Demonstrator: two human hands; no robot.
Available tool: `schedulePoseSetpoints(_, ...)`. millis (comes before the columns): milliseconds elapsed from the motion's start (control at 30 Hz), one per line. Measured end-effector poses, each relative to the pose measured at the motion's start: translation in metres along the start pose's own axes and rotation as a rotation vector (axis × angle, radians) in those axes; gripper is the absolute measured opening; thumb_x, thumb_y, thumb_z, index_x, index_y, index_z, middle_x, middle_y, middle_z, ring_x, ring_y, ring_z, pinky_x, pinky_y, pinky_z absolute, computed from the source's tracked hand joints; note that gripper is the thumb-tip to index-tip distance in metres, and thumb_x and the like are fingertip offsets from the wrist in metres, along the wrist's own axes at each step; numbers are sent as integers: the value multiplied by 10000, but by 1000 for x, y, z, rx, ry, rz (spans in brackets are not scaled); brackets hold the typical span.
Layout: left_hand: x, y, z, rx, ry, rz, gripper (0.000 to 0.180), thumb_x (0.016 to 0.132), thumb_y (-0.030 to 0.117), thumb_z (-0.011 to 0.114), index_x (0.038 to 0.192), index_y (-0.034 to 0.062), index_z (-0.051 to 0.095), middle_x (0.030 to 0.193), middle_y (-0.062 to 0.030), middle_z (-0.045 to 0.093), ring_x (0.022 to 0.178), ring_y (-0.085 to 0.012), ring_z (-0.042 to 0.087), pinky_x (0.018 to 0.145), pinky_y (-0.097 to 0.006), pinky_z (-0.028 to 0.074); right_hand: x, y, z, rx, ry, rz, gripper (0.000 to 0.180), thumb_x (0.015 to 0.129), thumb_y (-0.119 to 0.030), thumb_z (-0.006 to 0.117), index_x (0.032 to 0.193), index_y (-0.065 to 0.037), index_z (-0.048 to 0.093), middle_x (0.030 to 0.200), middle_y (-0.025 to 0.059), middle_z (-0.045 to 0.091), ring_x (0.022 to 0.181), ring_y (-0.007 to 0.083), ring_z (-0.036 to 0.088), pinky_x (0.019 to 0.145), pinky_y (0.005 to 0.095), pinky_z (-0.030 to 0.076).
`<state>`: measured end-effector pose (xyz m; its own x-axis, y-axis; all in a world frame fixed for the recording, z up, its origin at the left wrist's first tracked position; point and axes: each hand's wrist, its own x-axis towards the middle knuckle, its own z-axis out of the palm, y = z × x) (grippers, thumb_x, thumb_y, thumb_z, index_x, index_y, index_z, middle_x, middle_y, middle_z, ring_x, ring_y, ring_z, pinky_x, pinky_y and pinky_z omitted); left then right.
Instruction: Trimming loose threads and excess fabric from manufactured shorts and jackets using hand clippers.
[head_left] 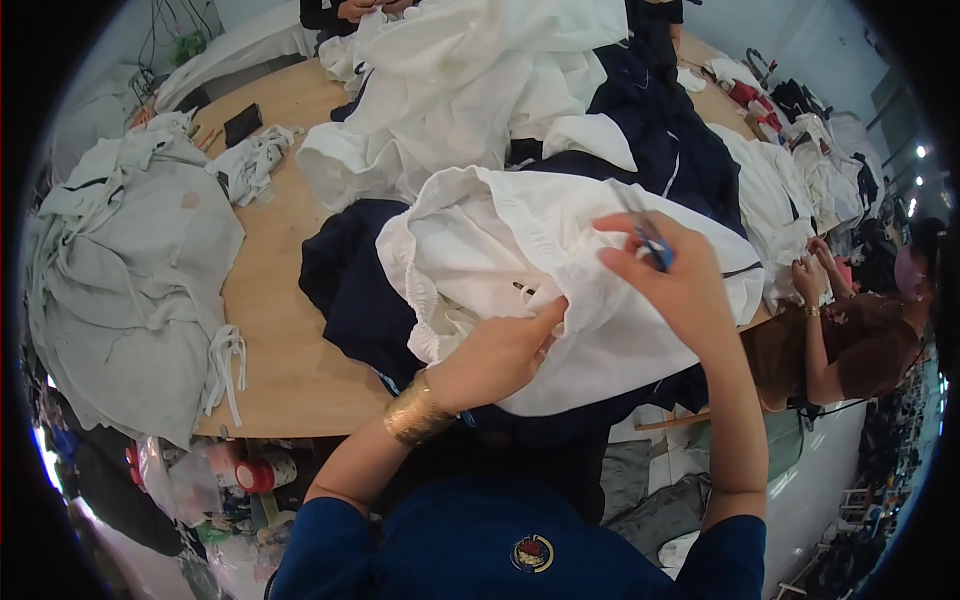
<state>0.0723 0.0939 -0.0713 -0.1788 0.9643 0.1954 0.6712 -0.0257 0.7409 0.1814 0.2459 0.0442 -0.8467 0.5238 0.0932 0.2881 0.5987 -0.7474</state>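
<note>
White elastic-waist pants (620, 350) lie in front of me, the gathered waistband spread so the inside shows. My left hand (505, 352) is closed on the waistband's near edge, thumb inside the opening beside a small dark label. Above the cloth, slightly to the right, my right hand (670, 265) holds small blue thread snips (655, 245) against its palm. Thumb and index finger are apart near the waistband; motion blurs the snips, and whether those fingertips touch the fabric is unclear. Navy garments (350, 265) lie under the pants.
Beyond the pants rises a heap of white garments (440, 120). A grey garment (140, 260) covers the left of the wooden table (275, 340), with a dark flat case (243, 124) behind it. Another person (850, 340) works at the right; someone else's hands (360, 8) show at the far side.
</note>
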Motion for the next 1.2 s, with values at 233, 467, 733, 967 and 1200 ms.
schedulePoseSetpoints(233, 1, -13, 30, 144, 144, 39, 467, 833, 109, 527, 1270, 55, 371, 775, -192, 616, 662, -370, 607, 583, -466, 466, 1, 7, 48, -438, -42, -203, 426, 730, -177, 694, 1114, -50, 560, 957, 165, 512, 756, 341, 592, 650, 395, 492)
schedulePoseSetpoints(467, -8, 10, -59, 297, -128, 27, 443, 840, 274, 620, 1214, 126, 433, 681, -158, 595, 685, -332, 611, 812, -429, 451, 25, 28, -43, -684, 523, -365, 196, 746, -80, 627, 927, -22, 582, 913, 123, 566, 824, 328, 584, 727, 402, 470)
schedulePoseSetpoints(733, 0, 21, -172, 564, 189, 290, 239, 731, 259, 737, 702, 89, 571, 700, -16, 568, 826, -194, 584, 1081, -538, 179, 11, 16, -160, -444, 813, -129, 210, 853, -185, 501, 920, -1, 577, 686, 68, 540, 648, 138, 485, 616, 280, 394)
schedulePoseSetpoints(967, -11, 51, -177, 657, 231, 432, 237, 635, 177, 782, 640, 86, 564, 690, 11, 568, 864, -184, 588, 1101, -518, 145, -31, 36, -183, -161, 856, -25, 188, 880, -196, 520, 923, -35, 605, 625, -59, 476, 549, 16, 370, 491, 196, 287)
schedulePoseSetpoints(1200, -9, 57, -177, 725, 309, 511, 210, 643, 200, 783, 659, 118, 591, 766, 39, 586, 931, -181, 573, 1097, -507, 179, -39, 77, -200, -104, 885, -131, 146, 873, -148, 521, 925, -47, 612, 589, -102, 429, 448, -24, 308, 394, 176, 197)
